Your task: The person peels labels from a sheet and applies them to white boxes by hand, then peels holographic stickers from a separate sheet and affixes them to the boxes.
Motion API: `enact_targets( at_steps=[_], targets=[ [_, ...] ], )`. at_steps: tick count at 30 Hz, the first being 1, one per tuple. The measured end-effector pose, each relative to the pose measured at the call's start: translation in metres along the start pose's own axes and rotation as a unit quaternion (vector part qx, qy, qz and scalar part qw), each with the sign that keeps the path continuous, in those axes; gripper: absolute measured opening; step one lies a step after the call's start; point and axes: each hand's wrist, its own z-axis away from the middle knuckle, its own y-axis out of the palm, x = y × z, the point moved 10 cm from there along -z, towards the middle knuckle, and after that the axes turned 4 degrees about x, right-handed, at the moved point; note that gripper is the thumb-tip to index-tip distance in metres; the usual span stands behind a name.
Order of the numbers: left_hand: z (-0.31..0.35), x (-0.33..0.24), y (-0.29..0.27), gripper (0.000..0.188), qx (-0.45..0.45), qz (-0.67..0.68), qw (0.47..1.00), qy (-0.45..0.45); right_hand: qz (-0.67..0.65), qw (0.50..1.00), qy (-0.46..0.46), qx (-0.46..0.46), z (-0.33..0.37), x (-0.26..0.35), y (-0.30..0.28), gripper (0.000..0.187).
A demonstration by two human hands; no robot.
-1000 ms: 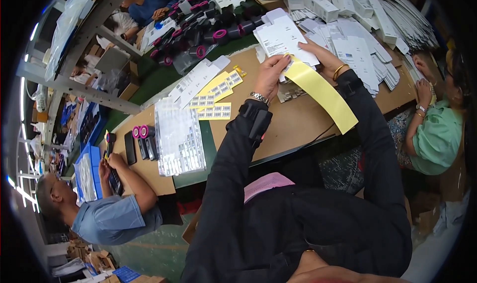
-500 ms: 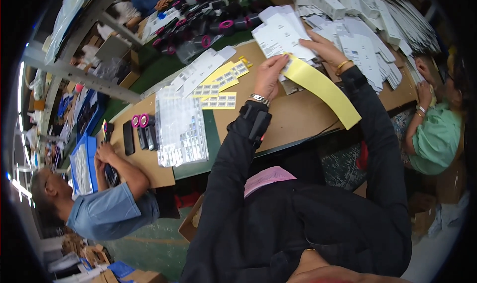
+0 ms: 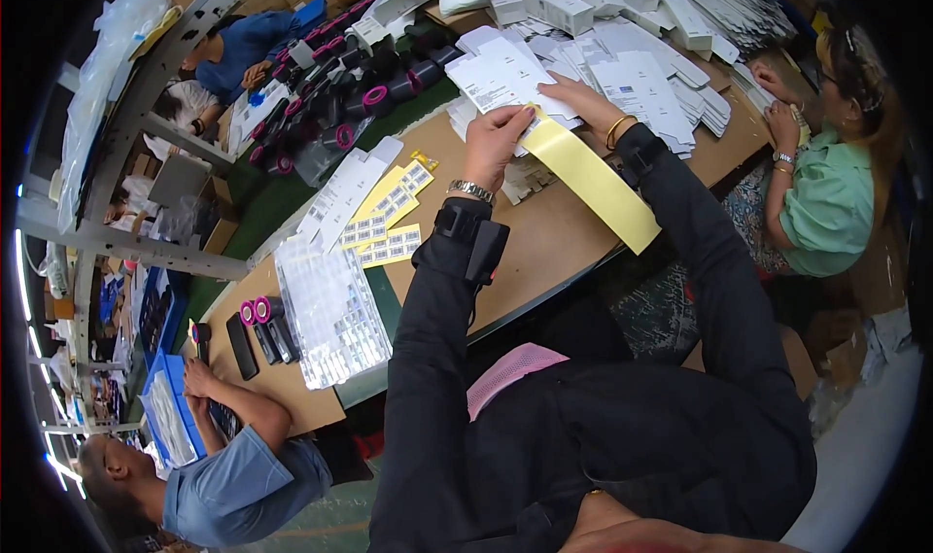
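My left hand point(image 3: 494, 145) pinches the upper end of a long yellow label strip point(image 3: 598, 184) between thumb and fingers. The strip slants down to the right, its lower end hanging loose past the table edge. A flattened white carton point(image 3: 498, 72) with small print lies just beyond that hand, on top of other cartons. Over its right part, my right hand point(image 3: 586, 106) has thumb and fingertips close together against the printed face. Whether something small is between them cannot be made out. Yellow label sheets point(image 3: 391, 247) with printed stickers lie left of my left hand.
White cartons point(image 3: 637, 91) pile up at the back right. Black devices with pink rings point(image 3: 374, 101) cover the back. A clear plastic sheet of labels point(image 3: 335, 310) and a black phone point(image 3: 241, 346) lie to the left. One co-worker point(image 3: 248, 475) sits left, another point(image 3: 826, 198) right.
The view has shifted, so the table sits further left and more tilted. My left hand still holds the yellow strip; my right hand stays at the white carton.
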Motion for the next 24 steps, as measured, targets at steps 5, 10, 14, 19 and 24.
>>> enact_targets(
  at_steps=[5, 10, 14, 19, 24],
  targets=[
    [0.012, 0.013, -0.023, 0.027, -0.033, 0.103, 0.994, 0.028, 0.025, 0.999, 0.015, 0.024, 0.012, 0.01, 0.02, 0.088],
    [0.021, 0.01, -0.031, 0.028, -0.048, 0.128, 0.988, 0.071, 0.049, 0.999, 0.003, -0.017, 0.032, 0.031, 0.03, 0.081],
    [0.025, 0.011, -0.036, 0.029, -0.058, 0.135, 0.987, 0.066, 0.064, 0.998, -0.006, -0.022, 0.029, 0.033, 0.027, 0.079],
    [0.041, 0.012, -0.045, 0.028, -0.093, 0.127, 0.986, 0.054, 0.068, 0.996, -0.017, -0.051, 0.021, 0.022, 0.014, 0.076],
    [0.086, 0.0, -0.058, 0.024, -0.115, 0.127, 0.981, 0.086, 0.362, 0.887, -0.192, -0.211, 0.049, 0.064, -0.006, 0.07]
  ],
)
